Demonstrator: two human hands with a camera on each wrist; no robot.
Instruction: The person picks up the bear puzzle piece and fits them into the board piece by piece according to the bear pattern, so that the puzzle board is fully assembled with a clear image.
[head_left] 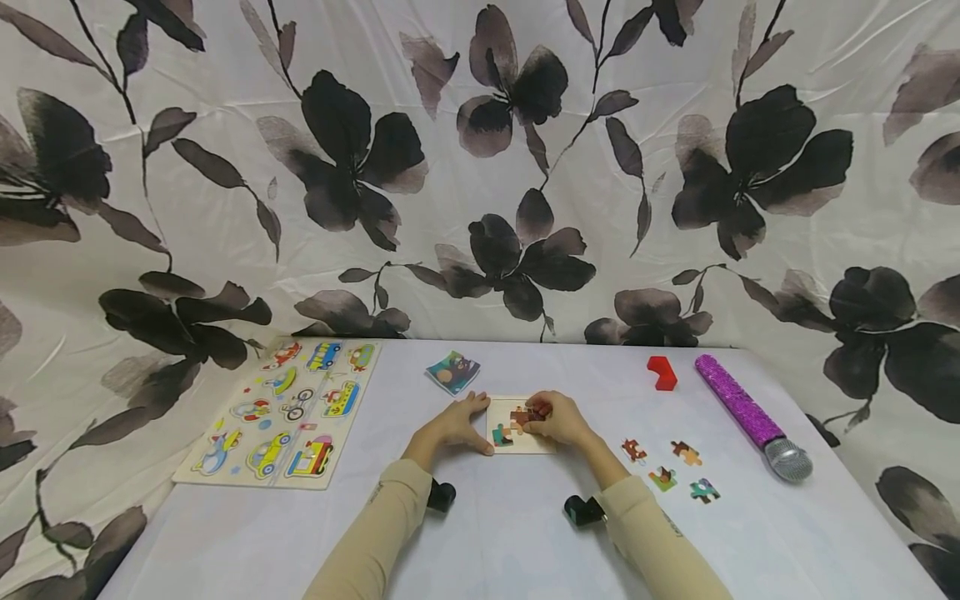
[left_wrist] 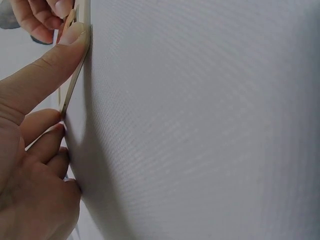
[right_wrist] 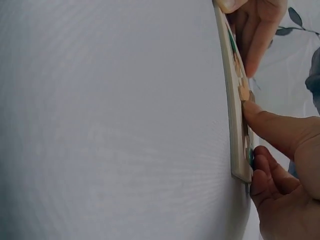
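A small pale puzzle tray (head_left: 521, 448), partly filled with jigsaw pieces, lies in the middle of the table in the head view. My left hand (head_left: 452, 423) grips its left side, thumb at the near corner and fingers toward the far corner. In the left wrist view the thumb (left_wrist: 55, 62) lies over the tray's edge. Over the tray's right half, my right hand (head_left: 561, 421) pinches a brown puzzle piece (head_left: 534, 413), largely covered by the fingers. From the right wrist, the thumb (right_wrist: 272, 125) presses down among the pieces, the other fingers beyond the tray's edge.
Several loose puzzle pieces (head_left: 663, 478) lie to the right. Behind them are a red angular block (head_left: 662, 372) and a purple glittery microphone (head_left: 750, 421). A picture card (head_left: 453, 372) sits behind the tray. The large vehicle puzzle board (head_left: 202, 475) is at left.
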